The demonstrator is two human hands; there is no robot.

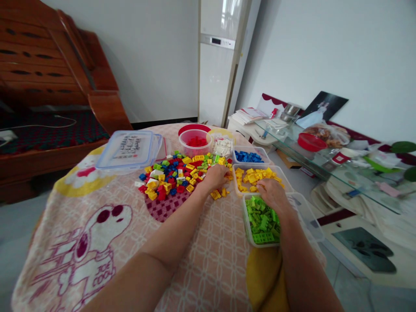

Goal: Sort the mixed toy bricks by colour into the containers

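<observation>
My left hand (pixel 215 177) is at the right edge of a mixed pile of toy building bricks (pixel 177 175), its fingers curled down among yellow bricks. What its fingertips hold, if anything, is hidden. Over the clear container of yellow bricks (pixel 256 175) is my right hand (pixel 272 194), fingers pressed together near the bricks. I cannot make out what lies between them. In front of that container, partly under my right wrist, stands a container of green bricks (pixel 262 221). Behind it a smaller container holds blue bricks (pixel 248 157).
A round tub (pixel 195 145) with red bricks and a container of white bricks (pixel 222 145) stand behind the pile. Clear lids (pixel 126 149) lie at the left on the patterned tablecloth (pixel 208 260). A cluttered glass shelf (pixel 344 173) is beyond the table's right side.
</observation>
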